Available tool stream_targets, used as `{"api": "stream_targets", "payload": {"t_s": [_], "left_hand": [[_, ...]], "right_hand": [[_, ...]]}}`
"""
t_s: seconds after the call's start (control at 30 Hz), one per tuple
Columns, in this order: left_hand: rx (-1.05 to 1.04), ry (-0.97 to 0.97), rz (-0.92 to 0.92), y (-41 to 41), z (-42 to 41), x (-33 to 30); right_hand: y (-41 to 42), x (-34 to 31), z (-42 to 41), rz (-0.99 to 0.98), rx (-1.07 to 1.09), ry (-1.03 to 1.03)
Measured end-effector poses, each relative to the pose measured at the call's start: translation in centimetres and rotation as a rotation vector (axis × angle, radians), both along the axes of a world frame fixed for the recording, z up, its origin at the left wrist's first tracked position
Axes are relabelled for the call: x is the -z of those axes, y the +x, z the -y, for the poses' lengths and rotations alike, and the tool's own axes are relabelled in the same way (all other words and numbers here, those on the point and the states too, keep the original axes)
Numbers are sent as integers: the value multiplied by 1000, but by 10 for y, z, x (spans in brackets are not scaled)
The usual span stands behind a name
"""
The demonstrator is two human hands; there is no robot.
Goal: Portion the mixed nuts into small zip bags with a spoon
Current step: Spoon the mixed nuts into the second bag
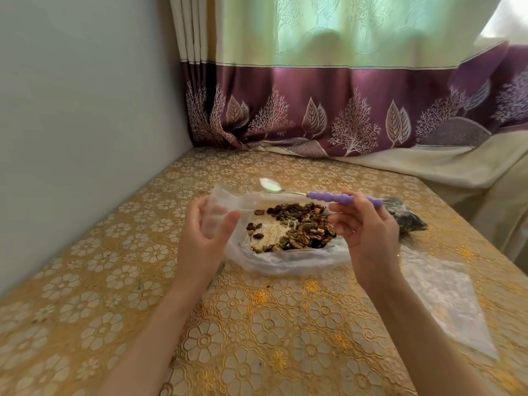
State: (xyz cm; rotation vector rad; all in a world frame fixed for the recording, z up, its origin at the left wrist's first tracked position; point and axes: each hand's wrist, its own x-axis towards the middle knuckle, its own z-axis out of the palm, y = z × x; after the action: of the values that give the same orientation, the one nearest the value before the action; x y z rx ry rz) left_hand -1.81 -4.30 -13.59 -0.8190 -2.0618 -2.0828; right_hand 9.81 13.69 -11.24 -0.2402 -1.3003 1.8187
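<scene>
Spoon (320,192) over nuts (297,227), wall (85,124) left

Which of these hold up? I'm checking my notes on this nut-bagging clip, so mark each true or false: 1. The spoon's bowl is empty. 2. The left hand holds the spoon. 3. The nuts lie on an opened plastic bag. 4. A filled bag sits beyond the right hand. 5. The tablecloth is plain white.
1. True: the spoon has a bare, shiny bowl with no nuts in it.
2. False: the right hand grips its purple handle; the left hand holds a small clear zip bag.
3. True: the mixed nuts lie on an opened plastic bag.
4. True: a filled bag of dark contents lies past that hand.
5. False: the tablecloth is golden with a floral pattern.
</scene>
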Motion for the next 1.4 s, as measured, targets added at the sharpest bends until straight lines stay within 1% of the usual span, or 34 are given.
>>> {"api": "stream_targets", "payload": {"t_s": [0.07,0.23,0.47,0.7,0.77,0.9,1.07,1.23,1.4], "left_hand": [[-1,12,-18,1,1,-1],[-7,-26,-87,2,1,-3],[-13,-57,-126,-1,1,2],[14,-48,-116,-1,1,3],[10,-54,-114,-2,1,4],[-12,-89,-131,-2,2,5],[-17,-99,-124,-1,0,3],[3,-93,-112,3,0,0],[22,-187,-73,2,-5,7]], "right_hand": [[0,5,-5,94,97,16],[0,19,-8,278,154,150],[2,23,-12,337,332,305],[-2,26,-5,360,416,455],[-1,27,-7,368,408,444],[-1,29,-8,363,354,326],[-3,29,-6,342,304,278],[-1,27,-6,280,263,198],[2,16,-1,166,224,208]]}}
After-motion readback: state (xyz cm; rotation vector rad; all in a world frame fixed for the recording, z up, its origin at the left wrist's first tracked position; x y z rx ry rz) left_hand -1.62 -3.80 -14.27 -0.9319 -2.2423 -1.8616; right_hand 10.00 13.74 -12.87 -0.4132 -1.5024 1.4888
